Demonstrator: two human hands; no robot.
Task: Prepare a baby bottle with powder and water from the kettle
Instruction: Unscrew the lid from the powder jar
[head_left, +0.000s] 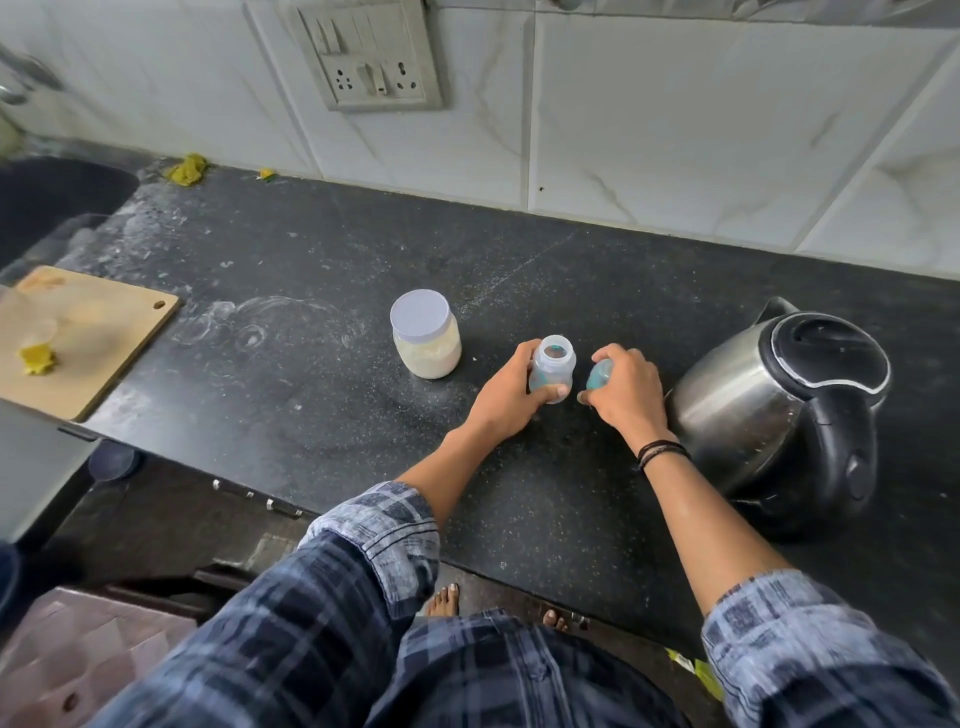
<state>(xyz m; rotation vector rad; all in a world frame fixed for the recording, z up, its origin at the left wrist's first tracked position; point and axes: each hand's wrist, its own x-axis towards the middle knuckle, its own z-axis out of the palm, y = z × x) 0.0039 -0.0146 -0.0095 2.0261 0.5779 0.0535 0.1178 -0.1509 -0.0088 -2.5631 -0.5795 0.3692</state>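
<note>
Bottle (552, 366) on blk counter (311, 415), tiled wall (675, 130)

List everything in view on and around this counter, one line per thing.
counter: one, black speckled, below the tiled wall
powder jar: one, clear with white lid, left of the bottle
baby bottle: one, clear with blue print, open-topped, mid-counter
bottle top: one, blue, just right of the bottle
kettle: one, steel with black lid and handle, right side
cutting board: one, wooden, left edge
yellow scraps: a few, by the wall and on the board
socket panel: one, grey, on the wall
left hand: grips the baby bottle
right hand: holds the bottle top
</note>
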